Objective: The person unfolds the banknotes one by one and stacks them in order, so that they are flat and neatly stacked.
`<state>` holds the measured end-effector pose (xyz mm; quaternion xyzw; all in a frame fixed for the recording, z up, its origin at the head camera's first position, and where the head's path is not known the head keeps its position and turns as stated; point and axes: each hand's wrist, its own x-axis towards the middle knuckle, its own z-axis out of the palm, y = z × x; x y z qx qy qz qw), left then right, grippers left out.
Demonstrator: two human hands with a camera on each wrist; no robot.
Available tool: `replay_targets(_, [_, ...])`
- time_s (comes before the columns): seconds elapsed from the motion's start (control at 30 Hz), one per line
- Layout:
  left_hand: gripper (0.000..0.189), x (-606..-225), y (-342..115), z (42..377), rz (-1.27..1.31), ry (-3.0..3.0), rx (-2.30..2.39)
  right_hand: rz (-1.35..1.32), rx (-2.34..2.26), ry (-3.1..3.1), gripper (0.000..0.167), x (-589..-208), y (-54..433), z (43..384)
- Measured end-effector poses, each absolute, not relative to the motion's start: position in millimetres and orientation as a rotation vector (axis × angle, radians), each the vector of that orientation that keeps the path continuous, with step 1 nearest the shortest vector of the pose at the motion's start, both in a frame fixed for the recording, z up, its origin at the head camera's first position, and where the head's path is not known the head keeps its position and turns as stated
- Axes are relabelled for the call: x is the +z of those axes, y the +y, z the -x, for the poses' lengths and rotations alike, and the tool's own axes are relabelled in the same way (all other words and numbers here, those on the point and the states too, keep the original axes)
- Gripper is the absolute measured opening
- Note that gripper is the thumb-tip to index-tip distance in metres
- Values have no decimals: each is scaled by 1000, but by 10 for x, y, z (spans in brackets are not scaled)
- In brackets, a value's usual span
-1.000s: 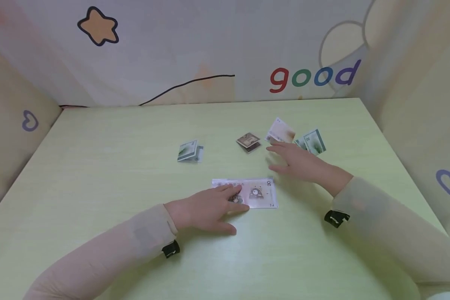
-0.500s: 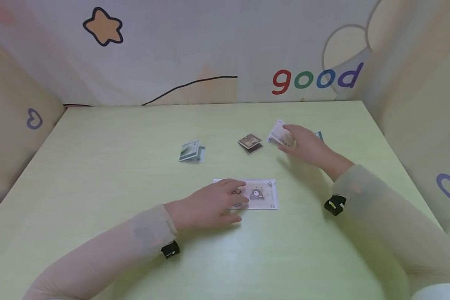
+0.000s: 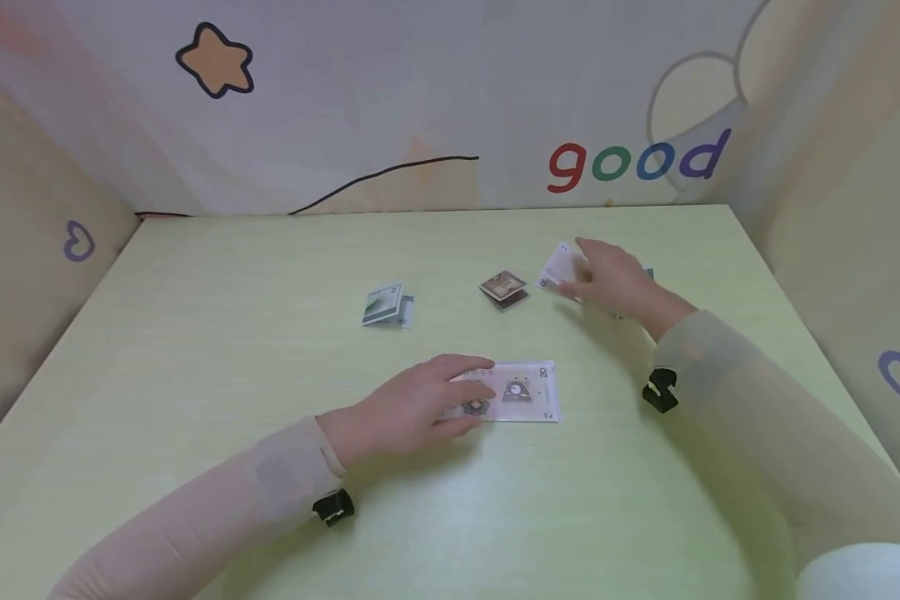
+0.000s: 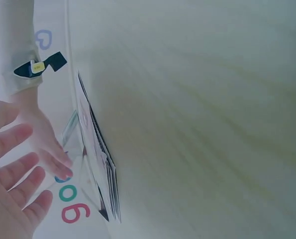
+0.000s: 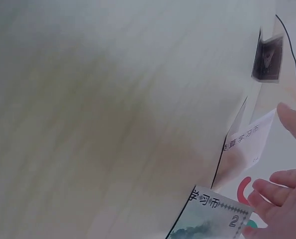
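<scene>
My left hand (image 3: 412,404) hovers with spread, slightly bent fingers over the left part of a flat stack of pinkish play banknotes (image 3: 527,393), the top one marked 20. In the left wrist view the notes (image 4: 99,154) lie apart from that hand's fingers. My right hand (image 3: 617,285) is at a folded pale pink banknote (image 3: 558,265), thumb and fingers apart. The right wrist view has the thumb tip close to this note's upper corner; whether they touch I cannot tell. A folded green banknote (image 5: 207,214) marked 2 stands below the same hand, mostly hidden in the head view.
A brown folded banknote (image 3: 503,287) stands left of the pink one. Farther left is another folded green banknote (image 3: 384,304). The pale green table (image 3: 232,333) is bounded by a patterned back wall (image 3: 345,100) and side walls. A white rounded thing (image 3: 866,571) shows at the lower right.
My right hand has moved from in front of the notes up to the pink folded one, now covering most of the green one. The left fingers have lifted off the stack.
</scene>
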<state>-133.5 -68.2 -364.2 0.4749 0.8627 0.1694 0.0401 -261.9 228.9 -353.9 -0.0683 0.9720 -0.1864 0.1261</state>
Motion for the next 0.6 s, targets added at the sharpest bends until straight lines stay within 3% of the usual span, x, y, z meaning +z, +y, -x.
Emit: replay_targets(0.6, [30, -3617, -762, 1319, -1381, 2658, 637, 136, -445, 2789, 93, -3677, 2272, 2823])
